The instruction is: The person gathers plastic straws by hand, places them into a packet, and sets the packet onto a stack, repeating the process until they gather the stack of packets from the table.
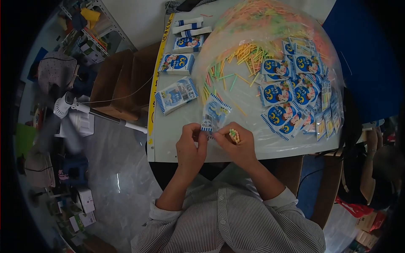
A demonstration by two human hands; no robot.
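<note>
Near the table's front edge, my left hand (190, 145) pinches the near end of a small blue-and-white printed plastic packet (216, 111). My right hand (236, 145) has its thumb and index finger at the same end of that packet. Its other fingers curl round a bundle of short pastel sticks (234, 135), whose ends show at the fist. Beyond the packet, loose coloured sticks (249, 57) spill from a large clear plastic bag (270, 21). Many similar printed packets (276, 92) lie piled on the right part of the bag.
Larger printed packs (176, 63) line the left of the table (168, 143), beside a yellow tape strip (153, 101). Open cardboard boxes (112, 80) and a fan (69, 107) stand to the left. A blue panel (367, 63) is at the right.
</note>
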